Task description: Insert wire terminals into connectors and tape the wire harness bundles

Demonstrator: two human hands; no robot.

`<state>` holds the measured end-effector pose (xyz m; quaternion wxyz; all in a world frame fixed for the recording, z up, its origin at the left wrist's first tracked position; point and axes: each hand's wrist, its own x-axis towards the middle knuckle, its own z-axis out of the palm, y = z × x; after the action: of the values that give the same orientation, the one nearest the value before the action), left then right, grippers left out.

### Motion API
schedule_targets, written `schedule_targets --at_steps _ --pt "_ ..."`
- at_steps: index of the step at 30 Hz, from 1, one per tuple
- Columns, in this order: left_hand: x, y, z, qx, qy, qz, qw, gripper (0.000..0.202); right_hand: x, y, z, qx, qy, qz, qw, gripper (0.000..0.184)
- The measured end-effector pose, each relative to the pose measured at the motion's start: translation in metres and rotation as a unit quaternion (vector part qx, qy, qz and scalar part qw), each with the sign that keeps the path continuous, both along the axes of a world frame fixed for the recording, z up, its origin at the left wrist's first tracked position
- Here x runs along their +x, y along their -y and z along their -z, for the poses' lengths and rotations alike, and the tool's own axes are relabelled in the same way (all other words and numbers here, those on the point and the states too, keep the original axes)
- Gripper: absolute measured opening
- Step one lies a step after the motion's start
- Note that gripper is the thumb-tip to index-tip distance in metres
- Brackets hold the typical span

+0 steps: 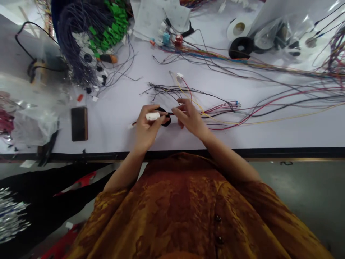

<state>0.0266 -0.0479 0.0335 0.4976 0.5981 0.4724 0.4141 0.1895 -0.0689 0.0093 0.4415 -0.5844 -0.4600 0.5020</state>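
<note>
Near the table's front edge, my left hand [147, 126] is closed around a white plastic connector [152, 116]. A black ring, likely a roll of tape [166, 120], sits at the fingertips of that hand, partly hidden by them. My right hand [191, 117] is just to its right, fingers bent and thumb tip close to the fingers on a thin dark wire bundle [171, 113] that runs between both hands. Beyond the right hand, red, black and yellow wires [221, 108] spread out. A small white connector [179, 75] lies behind, on a red wire.
A long wire harness [215, 55] crosses the back of the table. Tape rolls [240, 47] stand at the back right. On the left are blue-grey wires with green connectors [115, 25], an orange-handled tool [108, 58], a dark phone [79, 123] and plastic bags [35, 122].
</note>
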Motion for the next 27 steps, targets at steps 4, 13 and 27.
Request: schedule_targets --at_steps 4,13,27 --pt "-0.006 0.008 0.000 0.113 -0.149 0.093 0.978 0.012 0.006 -0.042 0.001 -0.148 -0.085 -0.143 0.975 0.039" --pt "-0.019 0.009 0.007 0.145 -0.203 0.202 0.947 0.010 0.031 -0.055 -0.014 -0.196 -0.197 -0.183 0.943 0.030" --pt "0.013 -0.019 0.019 -0.040 0.020 -0.043 0.998 0.031 -0.015 0.070 0.023 0.149 0.101 -0.067 0.981 0.057"
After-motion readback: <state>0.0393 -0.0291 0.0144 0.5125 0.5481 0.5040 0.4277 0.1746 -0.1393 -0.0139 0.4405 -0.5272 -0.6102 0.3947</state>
